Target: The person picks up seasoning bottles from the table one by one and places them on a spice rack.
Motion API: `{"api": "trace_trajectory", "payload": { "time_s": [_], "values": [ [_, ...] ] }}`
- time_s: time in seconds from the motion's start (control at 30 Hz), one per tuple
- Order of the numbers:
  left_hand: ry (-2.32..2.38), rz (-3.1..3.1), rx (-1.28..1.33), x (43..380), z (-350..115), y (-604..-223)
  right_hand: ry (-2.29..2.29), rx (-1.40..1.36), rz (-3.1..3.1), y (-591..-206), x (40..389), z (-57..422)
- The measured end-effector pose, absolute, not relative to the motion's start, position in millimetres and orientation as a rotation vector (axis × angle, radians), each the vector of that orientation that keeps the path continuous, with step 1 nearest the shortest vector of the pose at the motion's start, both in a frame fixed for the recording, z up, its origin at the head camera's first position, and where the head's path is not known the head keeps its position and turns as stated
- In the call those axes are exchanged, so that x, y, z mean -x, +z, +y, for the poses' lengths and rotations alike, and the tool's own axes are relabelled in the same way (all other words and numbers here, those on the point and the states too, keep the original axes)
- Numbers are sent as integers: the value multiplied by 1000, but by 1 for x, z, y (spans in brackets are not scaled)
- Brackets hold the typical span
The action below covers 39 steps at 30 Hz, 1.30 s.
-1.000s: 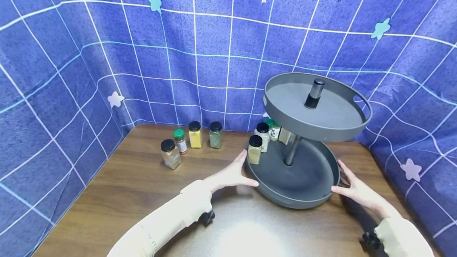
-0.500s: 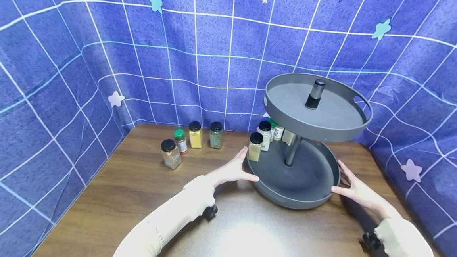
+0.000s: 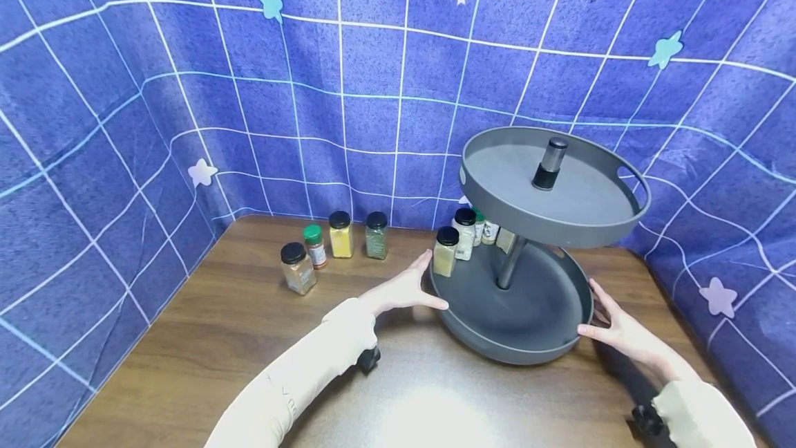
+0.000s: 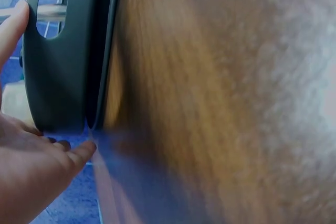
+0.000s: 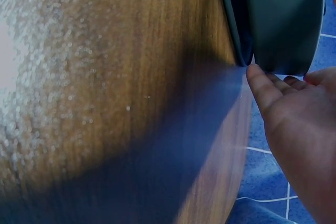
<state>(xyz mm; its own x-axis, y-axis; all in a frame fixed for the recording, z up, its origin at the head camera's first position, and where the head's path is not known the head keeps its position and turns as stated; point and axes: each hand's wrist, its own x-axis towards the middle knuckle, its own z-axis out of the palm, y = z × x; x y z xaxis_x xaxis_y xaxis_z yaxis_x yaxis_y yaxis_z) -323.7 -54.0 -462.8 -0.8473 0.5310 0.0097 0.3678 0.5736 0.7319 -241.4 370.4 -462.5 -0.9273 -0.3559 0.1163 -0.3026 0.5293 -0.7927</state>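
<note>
Head view, fingers (image 3: 605, 299) against lower grey tray (image 3: 525, 320), jars (image 3: 444, 260) inside

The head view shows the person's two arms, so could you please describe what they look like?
The left sleeve and right sleeve are long and off-white or cream; the left one bears faint lettering, too unclear to read. A black device sits by the left cuff, a similar one by the right. The left hand and right hand are gloveless.

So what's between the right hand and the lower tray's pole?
In the head view, only the lower tray itself, its rim and bare floor, lies between the right hand and the pole.
</note>
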Motion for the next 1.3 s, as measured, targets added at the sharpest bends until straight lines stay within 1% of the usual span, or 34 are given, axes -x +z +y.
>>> {"api": "trace_trajectory", "payload": {
  "time_s": [0.5, 1.3],
  "values": [
    [1084, 2540, -823, 346, -65, -464, -1340, 569, 2714, -460, 245, 370],
    [1108, 2536, -860, 350, -67, -463, -1457, 525, 2634, -462, 241, 366]
  ]
}}
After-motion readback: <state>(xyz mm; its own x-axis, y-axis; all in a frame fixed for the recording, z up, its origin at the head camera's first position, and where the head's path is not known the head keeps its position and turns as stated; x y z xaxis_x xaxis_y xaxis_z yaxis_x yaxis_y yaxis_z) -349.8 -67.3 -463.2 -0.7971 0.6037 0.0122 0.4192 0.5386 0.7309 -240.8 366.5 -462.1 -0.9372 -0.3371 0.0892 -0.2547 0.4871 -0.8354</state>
